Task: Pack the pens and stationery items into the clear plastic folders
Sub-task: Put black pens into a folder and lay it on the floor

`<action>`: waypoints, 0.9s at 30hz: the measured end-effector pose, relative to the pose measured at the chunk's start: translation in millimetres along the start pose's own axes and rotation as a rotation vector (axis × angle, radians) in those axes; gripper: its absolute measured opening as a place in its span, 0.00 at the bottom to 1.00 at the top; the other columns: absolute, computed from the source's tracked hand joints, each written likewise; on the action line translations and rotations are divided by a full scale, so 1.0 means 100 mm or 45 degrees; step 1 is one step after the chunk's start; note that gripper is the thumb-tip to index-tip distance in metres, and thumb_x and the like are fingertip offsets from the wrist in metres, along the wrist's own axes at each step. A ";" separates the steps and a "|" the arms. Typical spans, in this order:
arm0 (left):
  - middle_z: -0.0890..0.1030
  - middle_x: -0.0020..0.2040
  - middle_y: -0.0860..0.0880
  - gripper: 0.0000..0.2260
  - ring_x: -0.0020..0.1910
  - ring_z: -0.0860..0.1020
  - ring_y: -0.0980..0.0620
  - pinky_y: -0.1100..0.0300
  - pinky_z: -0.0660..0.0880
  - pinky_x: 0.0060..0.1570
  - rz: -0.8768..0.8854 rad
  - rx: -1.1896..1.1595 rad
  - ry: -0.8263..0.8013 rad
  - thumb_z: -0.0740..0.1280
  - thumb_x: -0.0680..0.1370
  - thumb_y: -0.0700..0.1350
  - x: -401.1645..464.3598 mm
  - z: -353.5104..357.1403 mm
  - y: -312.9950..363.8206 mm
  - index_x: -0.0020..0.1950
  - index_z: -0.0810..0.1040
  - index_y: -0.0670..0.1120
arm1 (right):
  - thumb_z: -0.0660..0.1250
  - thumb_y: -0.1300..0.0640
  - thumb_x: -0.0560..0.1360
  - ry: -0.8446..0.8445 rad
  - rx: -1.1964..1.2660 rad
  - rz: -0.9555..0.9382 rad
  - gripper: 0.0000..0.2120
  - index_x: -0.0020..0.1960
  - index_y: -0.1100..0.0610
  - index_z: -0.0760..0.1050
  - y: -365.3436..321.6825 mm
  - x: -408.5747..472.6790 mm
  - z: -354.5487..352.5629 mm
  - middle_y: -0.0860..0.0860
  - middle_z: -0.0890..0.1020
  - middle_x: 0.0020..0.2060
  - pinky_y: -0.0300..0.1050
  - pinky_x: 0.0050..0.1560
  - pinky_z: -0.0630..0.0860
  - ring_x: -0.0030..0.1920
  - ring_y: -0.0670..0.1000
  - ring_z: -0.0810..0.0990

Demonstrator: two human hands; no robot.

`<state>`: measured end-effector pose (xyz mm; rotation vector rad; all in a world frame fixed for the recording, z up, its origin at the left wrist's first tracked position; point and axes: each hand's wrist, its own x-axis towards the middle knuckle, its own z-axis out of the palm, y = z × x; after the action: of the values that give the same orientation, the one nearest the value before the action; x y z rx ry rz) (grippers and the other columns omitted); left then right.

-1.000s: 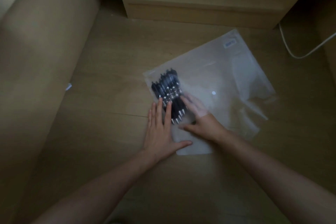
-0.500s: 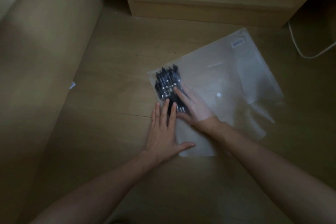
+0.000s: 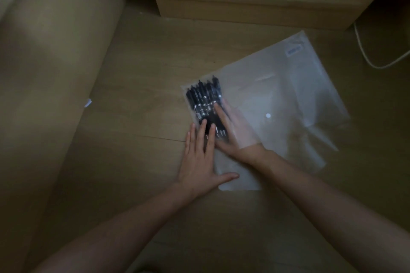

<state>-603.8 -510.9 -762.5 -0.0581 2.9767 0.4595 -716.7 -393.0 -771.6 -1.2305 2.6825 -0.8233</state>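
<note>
Left hand [image 3: 200, 157] flat (fingers straight) on pens [image 3: 205, 104]

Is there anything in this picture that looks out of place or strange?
Nothing is spilled or damaged. The black pens lie bunched inside one corner of the clear folder, which sits askew on the floor. A small white scrap lies apart.

clear plastic folder [image 3: 277, 99] lay flat on the wood floor, turned diagonally, w/ a white snap dot & small label at far corner. bundle of black pens [image 3: 205, 104] sat inside its left end, side by side, tips toward the person.
</note>
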 end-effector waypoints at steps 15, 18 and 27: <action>0.44 0.78 0.40 0.53 0.76 0.41 0.40 0.50 0.38 0.73 0.000 -0.030 0.011 0.52 0.64 0.79 0.00 -0.04 0.02 0.76 0.33 0.50 | 0.48 0.36 0.75 -0.255 -0.114 0.087 0.42 0.76 0.65 0.48 0.08 0.05 -0.18 0.61 0.52 0.76 0.51 0.75 0.49 0.77 0.55 0.50; 0.44 0.78 0.40 0.53 0.76 0.41 0.40 0.49 0.39 0.73 0.003 -0.033 0.002 0.52 0.64 0.78 0.00 -0.04 0.01 0.76 0.34 0.49 | 0.57 0.37 0.73 -0.279 -0.018 0.004 0.44 0.76 0.66 0.49 0.08 0.06 -0.24 0.62 0.52 0.76 0.47 0.74 0.50 0.76 0.56 0.51; 0.50 0.77 0.37 0.54 0.75 0.46 0.40 0.47 0.44 0.72 -0.003 -0.037 0.039 0.53 0.65 0.78 0.00 -0.04 0.00 0.78 0.39 0.46 | 0.55 0.39 0.74 -0.325 -0.227 -0.020 0.37 0.76 0.61 0.56 0.31 0.06 -0.29 0.59 0.61 0.74 0.52 0.70 0.53 0.72 0.58 0.65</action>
<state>-603.9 -511.8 -758.9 -0.0724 2.9999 0.5060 -750.4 -368.1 -762.0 -1.2938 2.5836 -0.4018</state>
